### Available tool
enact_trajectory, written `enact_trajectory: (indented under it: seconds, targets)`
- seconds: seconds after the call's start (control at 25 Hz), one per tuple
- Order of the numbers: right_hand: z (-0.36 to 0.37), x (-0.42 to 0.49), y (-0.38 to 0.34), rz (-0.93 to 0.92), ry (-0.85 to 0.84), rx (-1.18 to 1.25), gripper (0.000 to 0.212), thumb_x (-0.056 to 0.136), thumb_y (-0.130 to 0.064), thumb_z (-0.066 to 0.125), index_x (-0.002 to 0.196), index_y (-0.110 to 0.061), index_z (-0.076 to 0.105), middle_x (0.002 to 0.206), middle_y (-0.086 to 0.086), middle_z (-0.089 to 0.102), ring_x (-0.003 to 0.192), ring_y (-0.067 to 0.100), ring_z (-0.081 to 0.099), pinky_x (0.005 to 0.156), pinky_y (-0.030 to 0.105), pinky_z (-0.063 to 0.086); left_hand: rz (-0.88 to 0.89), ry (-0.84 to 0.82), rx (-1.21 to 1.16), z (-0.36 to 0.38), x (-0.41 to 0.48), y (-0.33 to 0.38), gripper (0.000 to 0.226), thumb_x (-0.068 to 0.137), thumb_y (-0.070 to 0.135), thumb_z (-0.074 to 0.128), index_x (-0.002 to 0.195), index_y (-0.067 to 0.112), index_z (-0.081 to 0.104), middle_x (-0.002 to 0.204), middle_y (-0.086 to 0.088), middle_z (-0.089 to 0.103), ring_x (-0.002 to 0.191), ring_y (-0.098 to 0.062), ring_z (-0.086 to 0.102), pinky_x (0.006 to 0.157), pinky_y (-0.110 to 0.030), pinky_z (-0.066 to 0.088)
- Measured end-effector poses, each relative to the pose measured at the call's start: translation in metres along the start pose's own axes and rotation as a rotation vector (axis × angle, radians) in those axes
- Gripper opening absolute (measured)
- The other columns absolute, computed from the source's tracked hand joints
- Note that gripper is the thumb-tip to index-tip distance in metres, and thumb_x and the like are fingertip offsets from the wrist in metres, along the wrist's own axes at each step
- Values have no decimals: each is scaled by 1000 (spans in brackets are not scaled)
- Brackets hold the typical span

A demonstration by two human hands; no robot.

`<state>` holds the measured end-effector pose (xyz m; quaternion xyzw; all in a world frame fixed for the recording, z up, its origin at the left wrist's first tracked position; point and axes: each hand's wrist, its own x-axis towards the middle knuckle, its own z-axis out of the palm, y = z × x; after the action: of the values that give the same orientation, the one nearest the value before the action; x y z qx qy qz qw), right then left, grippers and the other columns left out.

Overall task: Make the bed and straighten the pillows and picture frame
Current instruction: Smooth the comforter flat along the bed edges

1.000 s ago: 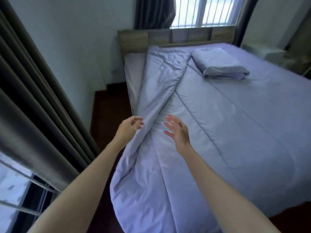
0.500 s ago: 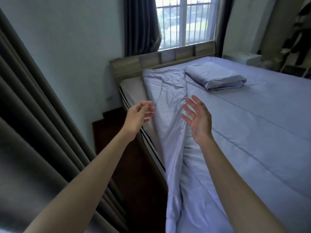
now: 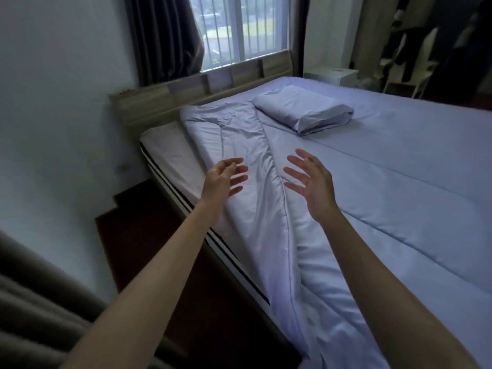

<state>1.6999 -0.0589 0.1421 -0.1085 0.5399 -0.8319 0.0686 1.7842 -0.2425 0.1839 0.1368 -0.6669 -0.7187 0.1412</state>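
A pale lilac duvet (image 3: 399, 198) covers the bed, and its left edge (image 3: 247, 166) is folded back on itself in a long wrinkled strip, baring the mattress corner (image 3: 170, 153). A lilac pillow (image 3: 303, 111) lies near the wooden headboard (image 3: 186, 94). My left hand (image 3: 223, 179) hovers over the folded strip with fingers spread, holding nothing. My right hand (image 3: 311, 179) hovers just right of the fold, fingers straight and apart, also empty. No picture frame is in view.
A narrow strip of dark floor (image 3: 149, 235) runs between the bed and the white wall. Brown curtains (image 3: 34, 310) hang at lower left. Behind the headboard is a window (image 3: 245, 25) with dark drapes; a white bedside cabinet (image 3: 332, 75) stands far right.
My view has lifted and moved toward the head of the bed. Both hands have risen from the duvet's folded edge and reach forward along it, fingers more spread.
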Motion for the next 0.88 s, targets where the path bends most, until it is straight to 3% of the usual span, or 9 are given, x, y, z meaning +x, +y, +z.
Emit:
enact_trajectory:
  seconds: [0.16, 0.28, 0.44, 0.56, 0.68, 0.76, 0.84, 0.88]
  targets:
    - [-6, 68, 37, 77, 121, -74, 25, 93, -29, 50, 112, -27, 66, 107, -3, 73, 97, 22, 71, 74, 36, 58, -103, -117, 161, 2, 76, -26, 23, 100, 16, 39, 110, 19, 59, 91, 6, 66, 81, -11, 63, 68, -25, 45]
    - [-7, 104, 65, 162, 165, -145, 26, 95, -27, 46, 114, -25, 63, 108, -3, 72, 95, 19, 71, 76, 38, 58, -151, -189, 275, -7, 125, -40, 25, 100, 17, 40, 116, 17, 59, 94, 8, 68, 81, -9, 64, 69, -24, 45]
    - [-15, 136, 85, 211, 230, -172, 24, 95, -25, 46, 112, -24, 63, 106, -3, 72, 95, 20, 70, 71, 35, 58, -220, -231, 304, -3, 182, -65, 22, 99, 15, 40, 110, 20, 59, 95, 6, 66, 78, -9, 62, 67, -24, 43]
    - [-30, 157, 101, 199, 371, -188, 22, 95, -22, 46, 106, -25, 64, 103, -3, 71, 92, 18, 68, 74, 35, 56, -225, -348, 392, 10, 235, -98, 21, 97, 14, 42, 102, 23, 60, 91, 6, 67, 78, -11, 62, 70, -26, 43]
    - [-49, 169, 131, 263, 546, -240, 18, 95, -20, 47, 99, -25, 64, 100, -4, 69, 88, 16, 63, 74, 32, 48, -146, -581, 739, 16, 284, -151, 22, 95, 15, 48, 114, 16, 61, 97, 1, 62, 87, -17, 57, 80, -27, 42]
    - [-54, 171, 160, 405, 673, -285, 15, 95, -22, 49, 104, -22, 61, 108, -2, 65, 92, 17, 55, 71, 29, 41, -149, -739, 969, 14, 308, -187, 32, 95, 17, 50, 126, 10, 55, 108, -4, 58, 86, -20, 59, 72, -20, 46]
    - [-45, 174, 193, 535, 719, -351, 27, 93, -23, 54, 118, -13, 58, 119, 5, 61, 97, 18, 53, 73, 27, 41, -218, -852, 999, 6, 327, -213, 35, 97, 14, 47, 129, 3, 49, 102, -18, 57, 70, -28, 58, 49, -18, 42]
    - [-36, 177, 209, 577, 699, -415, 35, 91, -23, 59, 123, -8, 55, 122, 8, 60, 101, 19, 55, 78, 27, 44, -246, -881, 993, 4, 339, -221, 35, 97, 13, 46, 130, 1, 46, 98, -23, 56, 67, -31, 56, 47, -22, 39]
